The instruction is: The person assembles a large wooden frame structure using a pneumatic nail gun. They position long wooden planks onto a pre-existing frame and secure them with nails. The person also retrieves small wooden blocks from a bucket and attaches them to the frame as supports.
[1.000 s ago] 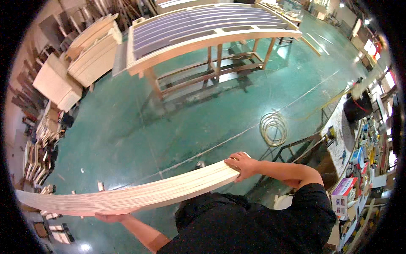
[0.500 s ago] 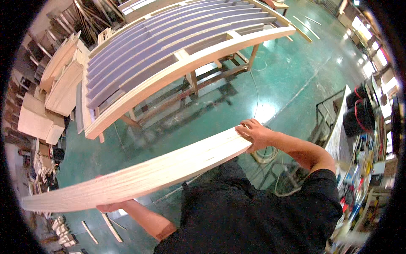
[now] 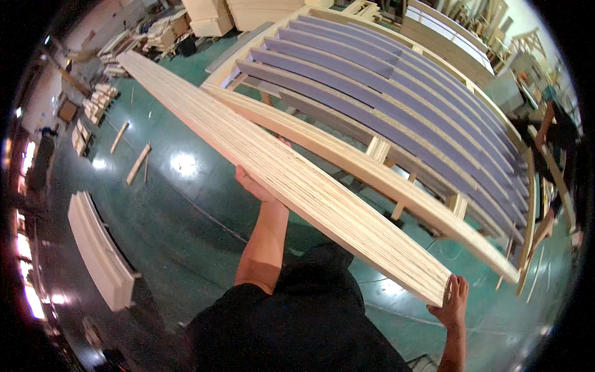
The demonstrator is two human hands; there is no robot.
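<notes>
A long pale wooden board (image 3: 291,177) slants across the middle of the view, fine parallel lines running along its face. Whether it is one laminated piece or several strips side by side I cannot tell. Its underside and near edge rest in my left hand (image 3: 255,184), whose fingers wrap round it around mid-length and are partly hidden. At the near right end, my right hand (image 3: 455,301) is closed over the board's end. Just beyond lies a large wooden frame (image 3: 372,166) with grey-purple slats (image 3: 347,80); the board's far part overlaps the frame's left corner in view.
Stacked white boards (image 3: 99,254) stand at the left on the green floor (image 3: 180,204). Loose wood pieces (image 3: 138,162) and small piles (image 3: 99,102) lie further off. Wooden panels (image 3: 446,37) and a dark-clothed person (image 3: 561,127) are at the far right.
The view has swung left, so the frame now appears further right. The board, still in both hands, now slants from far left to near right.
</notes>
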